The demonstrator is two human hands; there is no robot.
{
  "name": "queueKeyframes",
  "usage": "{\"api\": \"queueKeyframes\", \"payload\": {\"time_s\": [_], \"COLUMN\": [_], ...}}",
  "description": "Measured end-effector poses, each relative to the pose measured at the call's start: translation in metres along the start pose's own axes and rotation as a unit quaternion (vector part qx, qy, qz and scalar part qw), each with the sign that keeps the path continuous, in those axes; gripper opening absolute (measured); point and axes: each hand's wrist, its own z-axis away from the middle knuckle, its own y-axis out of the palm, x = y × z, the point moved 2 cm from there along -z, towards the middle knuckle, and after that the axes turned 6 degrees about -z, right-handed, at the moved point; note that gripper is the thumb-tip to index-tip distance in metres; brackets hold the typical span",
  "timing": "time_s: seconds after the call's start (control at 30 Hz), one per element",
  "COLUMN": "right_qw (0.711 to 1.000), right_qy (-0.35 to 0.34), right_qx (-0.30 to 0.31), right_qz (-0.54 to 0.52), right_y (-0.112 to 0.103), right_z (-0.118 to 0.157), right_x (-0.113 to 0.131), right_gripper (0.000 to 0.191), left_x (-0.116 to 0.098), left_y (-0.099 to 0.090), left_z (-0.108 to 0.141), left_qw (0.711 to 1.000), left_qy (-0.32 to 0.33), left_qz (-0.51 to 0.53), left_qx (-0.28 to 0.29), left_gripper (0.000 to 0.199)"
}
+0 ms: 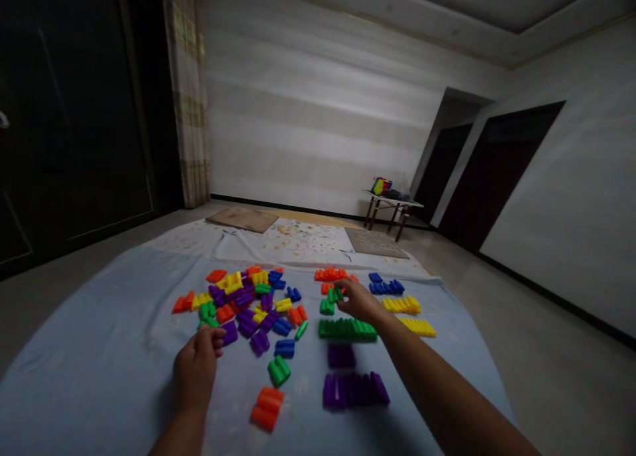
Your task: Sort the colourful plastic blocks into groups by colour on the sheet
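Head view: right hand (356,301), fingertips closed on a green block (335,295) right of the table's (114,356) middle, between an orange row (330,274) toward the far edge and a long green row (347,330) toward the near edge. Left hand (195,366), nearer the left edge, lies at a purple block (229,333); its grip cannot be told. A light pinch and raised forearm should best spare the neighbouring rows.

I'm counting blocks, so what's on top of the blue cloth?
Mixed loose blocks, then green, purple, blue, yellow and orange rows to their right. The right hand and forearm cover some cloth, so whatever is there can't be seen.
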Motion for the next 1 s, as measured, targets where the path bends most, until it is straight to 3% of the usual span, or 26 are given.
{"api": "queueKeyframes", "payload": {"time_s": [0.1,0.2,0.43,0.6,0.73,0.83,0.9,1.0], "right_qw": [0.999,0.997,0.990,0.989,0.993,0.996,0.991,0.984], "right_qy": [0.028,0.059,0.094,0.102,0.088,0.024,-0.043,-0.082], "right_qx": [0.012,0.047,0.108,0.107,0.065,0.048,0.076,0.126], "right_qz": [0.025,0.033,-0.002,-0.031,-0.042,-0.070,-0.099,-0.097], "right_y": [-0.009,-0.002,0.026,0.023,0.015,0.021,0.033,0.055], "right_z": [-0.006,-0.014,-0.032,-0.030,-0.018,-0.001,0.014,0.033], "right_x": [-0.034,-0.053,-0.072,-0.076,-0.054,-0.014,0.019,0.060], "right_gripper": [0.039,0.036,0.047,0.052,0.042,0.035,0.032,0.029], "left_x": [0.000,0.002,0.008,0.008,0.006,0.005,0.004,0.002], "left_y": [0.001,0.002,0.002,0.003,0.004,0.004,0.003,0.002], "left_z": [0.000,-0.003,-0.008,-0.007,-0.005,-0.003,-0.002,0.000], "left_qw": [1.000,1.000,1.000,1.000,1.000,1.000,1.000,1.000], "left_qy": [-0.008,-0.012,-0.006,-0.005,0.012,0.017,0.014,0.011], "left_qz": [-0.001,-0.008,-0.007,-0.003,-0.009,-0.009,-0.006,0.003], "left_qx": [0.000,-0.001,-0.004,-0.005,-0.006,-0.005,-0.006,-0.008], "left_gripper": [0.034,0.035,0.036,0.035,0.035,0.038,0.038,0.037]}}
